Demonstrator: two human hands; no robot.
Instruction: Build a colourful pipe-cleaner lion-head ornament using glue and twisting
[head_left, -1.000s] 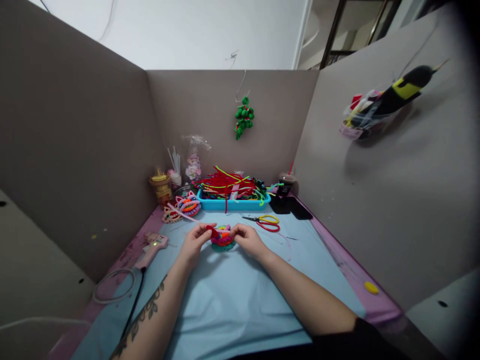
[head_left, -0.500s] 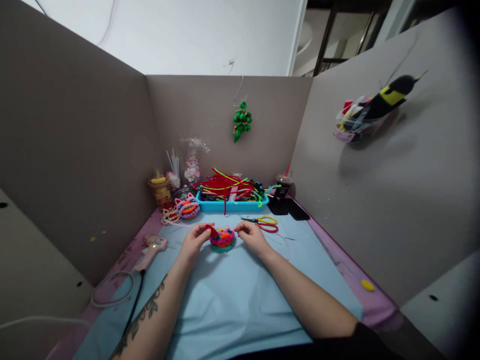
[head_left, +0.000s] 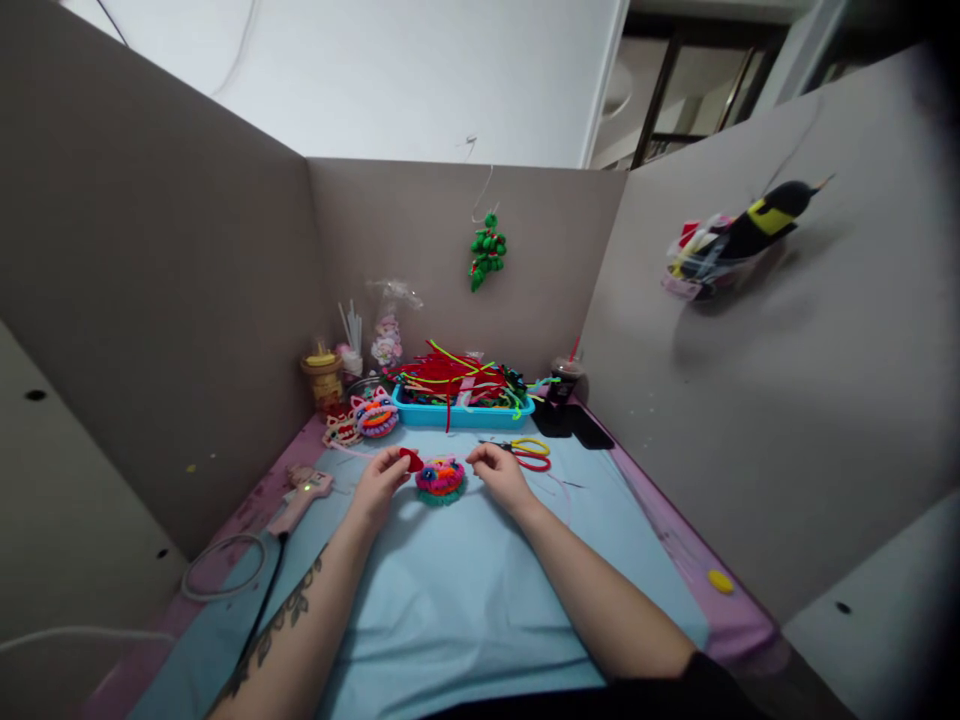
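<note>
My left hand [head_left: 382, 482] pinches a small flat red piece [head_left: 410, 460] between thumb and fingers, just left of a fuzzy round pipe-cleaner ornament [head_left: 441, 481]. That ornament is pink, orange and teal, with blue spots near its top, and rests on the blue cloth. On its right side my right hand [head_left: 499, 474] has its fingertips closed together near the ornament; whatever they hold is too small to make out. A thin pink strand [head_left: 349, 451] runs out to the left of my left hand. Scissors [head_left: 531, 455] with yellow and red handles lie behind my right hand.
A blue tray [head_left: 461, 415] of pipe cleaners stands at the back, beside a finished-looking lilac ornament [head_left: 375, 413]. On the left lies a pink glue gun [head_left: 301, 500] with its cable. A drink cup [head_left: 566, 378] and black flat objects [head_left: 592, 428] sit back right. Grey panels enclose the table.
My left hand has drawn the red piece slightly left, away from the ornament. The right hand stays close to its place. The whole view has tilted and shifted a little.
</note>
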